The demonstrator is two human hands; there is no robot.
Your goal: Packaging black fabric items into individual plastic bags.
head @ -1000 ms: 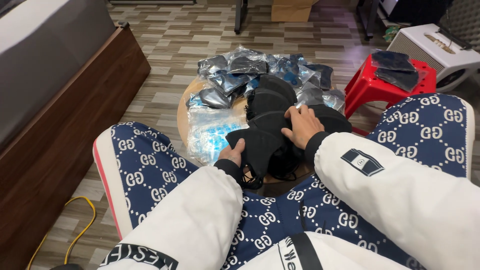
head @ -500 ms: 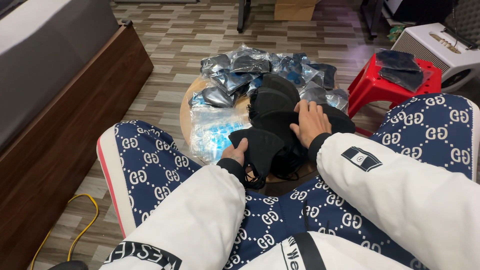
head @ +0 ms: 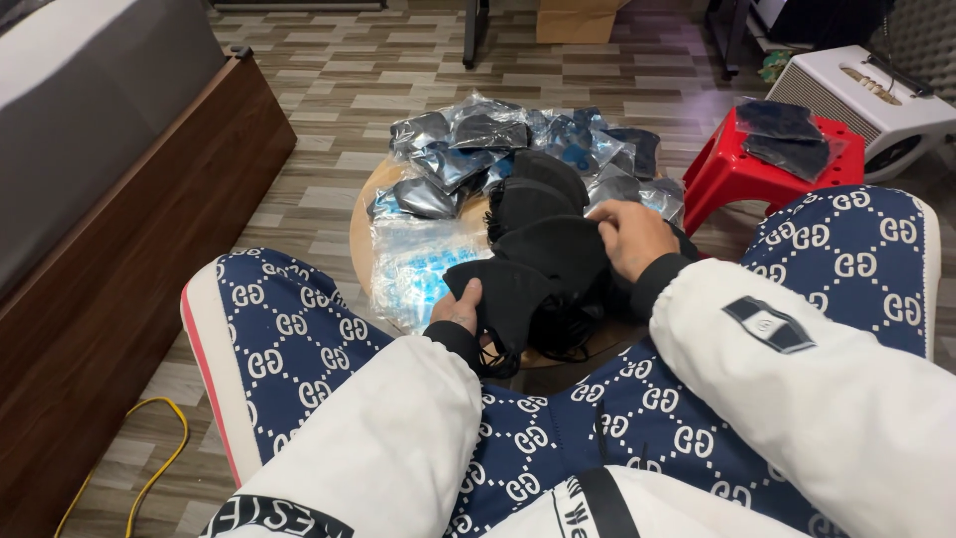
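We see the left hand (head: 456, 309) pinching the near edge of a black face mask (head: 543, 269), while the right hand (head: 630, 237) rests curled on its far side, fingers closed on the fabric. Beyond both hands, more black masks (head: 533, 194) and clear plastic packets (head: 453, 149) cover the small round bench (head: 360, 231); a red stool (head: 737, 174) stands right of them.

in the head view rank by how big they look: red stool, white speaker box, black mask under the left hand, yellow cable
1. white speaker box and red stool: look alike, and both are cut off or partly hidden, so unranked
2. black mask, though nearer the camera
3. yellow cable, thin
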